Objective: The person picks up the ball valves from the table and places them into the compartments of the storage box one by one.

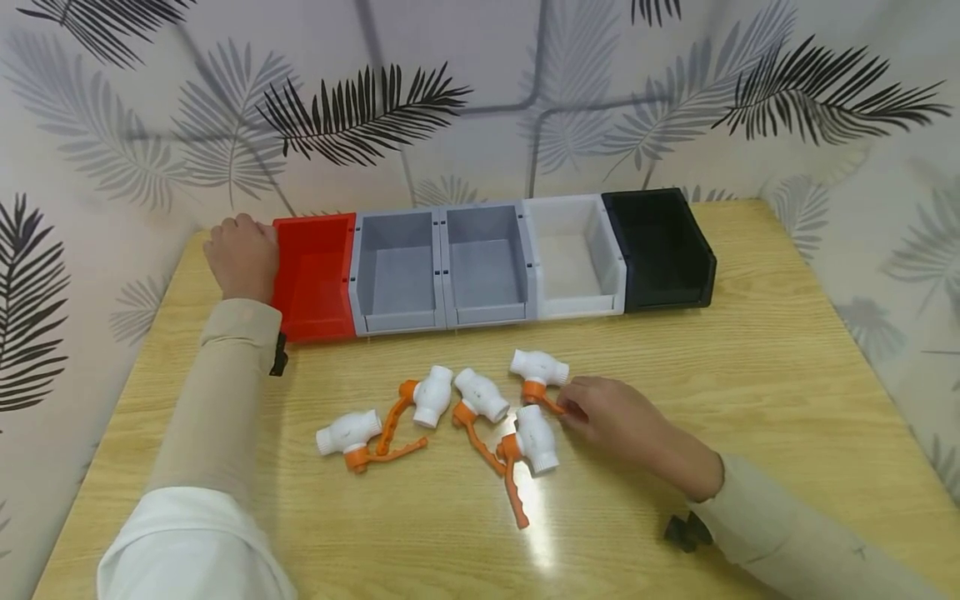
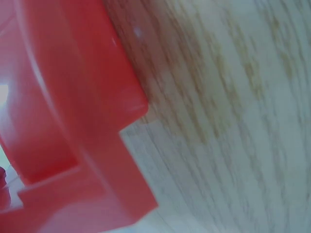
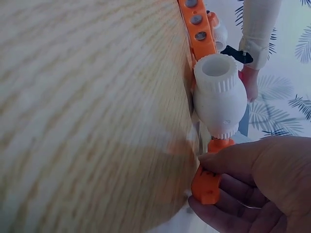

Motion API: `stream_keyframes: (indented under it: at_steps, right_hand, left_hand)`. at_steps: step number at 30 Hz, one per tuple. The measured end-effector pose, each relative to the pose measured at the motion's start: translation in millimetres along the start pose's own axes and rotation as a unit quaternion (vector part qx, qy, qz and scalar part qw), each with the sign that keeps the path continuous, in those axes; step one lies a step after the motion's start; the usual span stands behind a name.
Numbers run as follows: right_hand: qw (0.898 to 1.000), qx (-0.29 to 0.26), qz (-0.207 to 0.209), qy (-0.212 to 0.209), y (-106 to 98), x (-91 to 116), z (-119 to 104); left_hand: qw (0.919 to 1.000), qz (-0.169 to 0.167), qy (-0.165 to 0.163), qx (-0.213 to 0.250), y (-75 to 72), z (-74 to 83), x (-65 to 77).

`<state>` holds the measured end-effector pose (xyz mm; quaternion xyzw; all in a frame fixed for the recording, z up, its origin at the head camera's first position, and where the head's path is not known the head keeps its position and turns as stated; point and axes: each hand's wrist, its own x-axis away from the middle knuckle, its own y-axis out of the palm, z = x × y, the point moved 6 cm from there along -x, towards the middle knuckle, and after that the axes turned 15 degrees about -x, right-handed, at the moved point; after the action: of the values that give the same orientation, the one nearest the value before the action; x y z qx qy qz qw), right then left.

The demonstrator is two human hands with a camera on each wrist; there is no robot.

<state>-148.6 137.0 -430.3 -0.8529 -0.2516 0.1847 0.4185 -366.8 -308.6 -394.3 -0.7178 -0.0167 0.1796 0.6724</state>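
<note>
My right hand (image 1: 618,421) pinches the orange lever handle (image 3: 208,187) of a white ball valve (image 1: 538,367), the farthest right at the back. Its thumb and fingers close on the lever's end in the right wrist view. Just in front lies another ball valve (image 1: 537,440), its lever toward me. Farther left are more white valves with orange levers, one in the middle (image 1: 482,395), one (image 1: 433,397) beside it and one at the left (image 1: 349,432). At the red bin's (image 1: 313,279) left side my left hand (image 1: 243,257) grips the edge; its fingertips are hidden.
Right of the red bin, joined in a row, stand two grey bins (image 1: 405,321), a white bin (image 1: 573,307) and a black bin (image 1: 667,298). All sit along the back of the wooden table (image 1: 360,533), before a leaf-patterned backdrop (image 1: 480,75).
</note>
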Motion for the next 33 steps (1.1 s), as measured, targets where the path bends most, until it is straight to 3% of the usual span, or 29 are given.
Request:
stream_keyframes:
  at_steps: [13, 22, 33]
  right_hand:
    - [1.0, -0.013, 0.008, 0.002, -5.0, 5.4, 4.8]
    - [0.999, -0.003, 0.025, -0.021, -10.2, 13.1, 5.1]
    - [0.999, 0.005, 0.046, -0.01, -21.5, 23.3, 6.1]
  left_hand:
    - [1.0, 0.0, 0.006, 0.003, 0.2, 1.4, 4.7]
    - [1.0, -0.003, 0.007, -0.003, -0.6, 2.6, 4.5]
    - [1.0, 0.002, 0.003, -0.005, -1.1, 1.9, 3.7]
